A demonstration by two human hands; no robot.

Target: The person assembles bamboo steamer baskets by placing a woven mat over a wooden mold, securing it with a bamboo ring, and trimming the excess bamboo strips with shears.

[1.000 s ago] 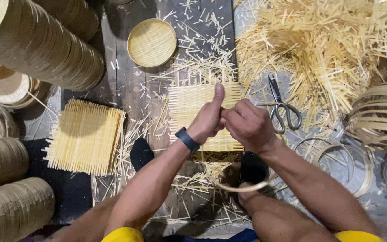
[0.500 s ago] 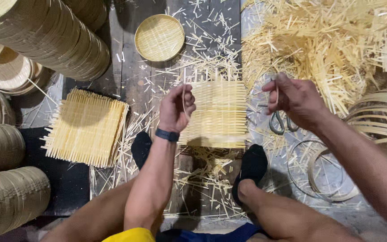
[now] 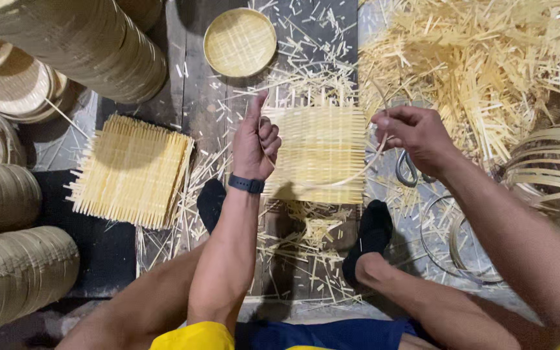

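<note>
My left hand (image 3: 257, 139) and my right hand (image 3: 409, 133) are raised apart above a square woven bamboo mat (image 3: 322, 152) lying on the floor boards. A thin bamboo strip (image 3: 351, 176) sags in a curve between them, one end pinched in each hand. The left thumb points up and a dark band sits on that wrist. My two feet in black socks rest just below the mat, one on each side.
A stack of square woven mats (image 3: 131, 170) lies to the left. A round woven tray (image 3: 240, 42) sits at the top. Tall rolls of stacked round trays (image 3: 79, 45) fill the left side. Loose bamboo slivers (image 3: 481, 65), scissors (image 3: 406, 168) and bamboo hoops (image 3: 552, 168) lie at the right.
My hands were together over the mat bending a strip into a loop. They have since pulled apart, left and right, and the strip now stretches between them.
</note>
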